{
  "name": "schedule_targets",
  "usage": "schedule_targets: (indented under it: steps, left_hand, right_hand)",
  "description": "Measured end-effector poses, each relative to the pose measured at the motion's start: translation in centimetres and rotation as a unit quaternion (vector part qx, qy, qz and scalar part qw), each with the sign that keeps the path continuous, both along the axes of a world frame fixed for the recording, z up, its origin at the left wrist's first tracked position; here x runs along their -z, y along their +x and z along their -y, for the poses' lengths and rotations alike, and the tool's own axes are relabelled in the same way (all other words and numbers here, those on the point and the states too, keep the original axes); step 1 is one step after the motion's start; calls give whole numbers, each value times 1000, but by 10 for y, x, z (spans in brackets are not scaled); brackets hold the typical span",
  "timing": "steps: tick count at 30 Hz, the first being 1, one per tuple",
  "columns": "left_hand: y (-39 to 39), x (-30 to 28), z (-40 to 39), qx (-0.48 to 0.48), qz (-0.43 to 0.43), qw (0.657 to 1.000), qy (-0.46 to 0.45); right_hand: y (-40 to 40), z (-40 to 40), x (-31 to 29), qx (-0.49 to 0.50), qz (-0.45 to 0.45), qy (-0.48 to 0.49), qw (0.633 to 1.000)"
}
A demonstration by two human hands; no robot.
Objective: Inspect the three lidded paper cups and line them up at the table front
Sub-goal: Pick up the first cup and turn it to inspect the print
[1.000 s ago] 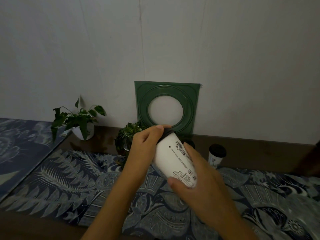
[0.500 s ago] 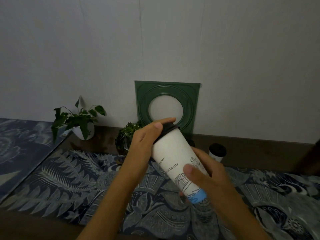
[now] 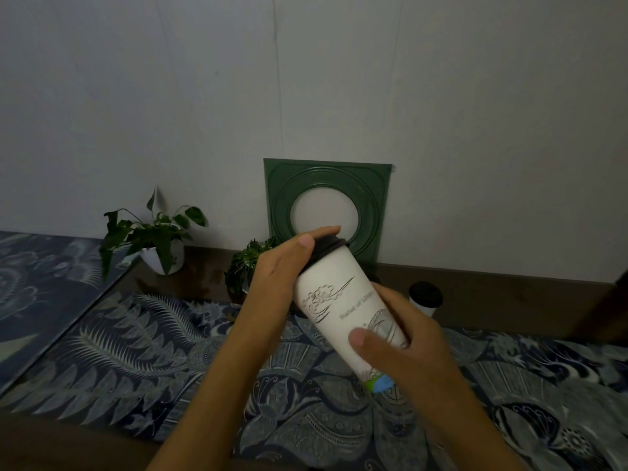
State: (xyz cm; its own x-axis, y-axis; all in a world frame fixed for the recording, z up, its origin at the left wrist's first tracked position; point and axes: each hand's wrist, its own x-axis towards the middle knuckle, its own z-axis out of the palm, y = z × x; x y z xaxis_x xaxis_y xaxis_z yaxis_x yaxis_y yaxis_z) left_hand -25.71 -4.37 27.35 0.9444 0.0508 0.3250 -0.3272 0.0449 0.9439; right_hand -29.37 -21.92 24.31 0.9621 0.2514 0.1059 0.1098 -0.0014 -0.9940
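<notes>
A tall white paper cup (image 3: 343, 300) with a dark lid and line drawings is held tilted above the table, lid pointing away and to the left. My left hand (image 3: 282, 270) grips its lid end. My right hand (image 3: 404, 338) wraps the lower body near the blue-printed base. A second, smaller lidded paper cup (image 3: 424, 298) stands upright at the back right, behind my right hand. A third cup is mostly hidden behind the held one.
A patterned blue cloth (image 3: 142, 355) covers the table. At the back stand a white-potted plant (image 3: 159, 243), a small bushy plant (image 3: 246, 268) and a green square frame (image 3: 326, 202) leaning on the wall. A dark object (image 3: 611, 311) sits at the right edge.
The cup has been turned in my hands, showing a cloud drawing now instead of the earlier print. My right hand shifted its grip along the lower body.
</notes>
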Motion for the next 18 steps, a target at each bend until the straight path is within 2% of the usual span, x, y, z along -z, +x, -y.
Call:
schedule_targets:
  steps: [3, 5, 7, 9, 11, 13, 16, 18]
  left_hand:
    - [-1, -1, 1, 8, 1, 1000, -24]
    - [0, -1, 2, 3, -5, 1000, -28]
    - [2, 0, 3, -18, -9, 999, -26]
    - [4, 2, 5, -48, -18, 998, -19]
    - [4, 3, 7, -66, -26, 997, -13]
    - [4, 4, 8, -66, -27, 997, -4]
    - [3, 5, 6, -41, -23, 999, 13]
    - [2, 6, 3, -22, -17, 1000, 15]
  right_hand:
    - [2, 4, -4, -67, -111, 125, 984]
    - [0, 4, -5, -72, -125, 132, 981]
    - [-2, 2, -4, -38, -83, 69, 993]
    - [-4, -1, 1, 27, 16, -57, 998]
    - [-6, -6, 8, 80, 123, -200, 969]
    - [-7, -12, 15, 110, 204, -294, 927]
    - [-9, -14, 19, 157, 269, -325, 893]
    - [-12, -14, 14, 150, 241, -301, 910]
